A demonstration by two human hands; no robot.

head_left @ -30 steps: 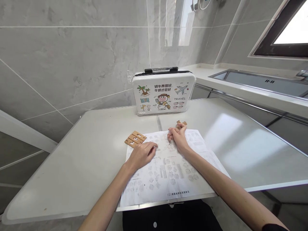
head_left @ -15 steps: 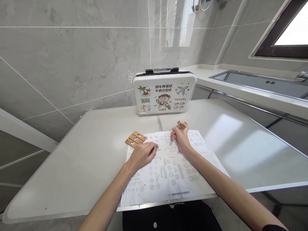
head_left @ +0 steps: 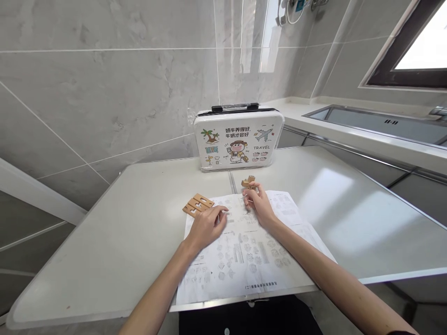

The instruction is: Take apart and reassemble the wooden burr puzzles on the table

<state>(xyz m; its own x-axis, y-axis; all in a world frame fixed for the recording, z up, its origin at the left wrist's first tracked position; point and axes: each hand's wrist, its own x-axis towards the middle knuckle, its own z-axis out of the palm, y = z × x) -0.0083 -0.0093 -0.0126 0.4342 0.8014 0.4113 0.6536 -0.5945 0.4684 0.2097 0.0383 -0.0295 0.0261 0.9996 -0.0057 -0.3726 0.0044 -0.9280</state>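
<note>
A small notched wooden puzzle block (head_left: 248, 180) is in the fingers of my right hand (head_left: 259, 204), over the far edge of the printed paper sheet (head_left: 232, 284). Part of the block is hidden by the fingers. My left hand (head_left: 208, 226) lies on the sheet, fingers stretched loosely forward, with nothing visible in it. Just beyond its knuckles, flat wooden pieces with cut-out shapes (head_left: 197, 203) lie side by side, partly over the paper's corner. Small diagrams and text cover the sheet, upside down from my side.
A white cartoon-printed carrying case (head_left: 239, 142) stands upright at the back of the white folding table (head_left: 115, 246). Grey tiled wall (head_left: 104, 97) rises behind it. To the right is a counter with a sink (head_left: 377, 122).
My right hand has shifted a little left with the wooden block, which is turned to another side. My left hand stays in place. The view has tipped slightly upward.
</note>
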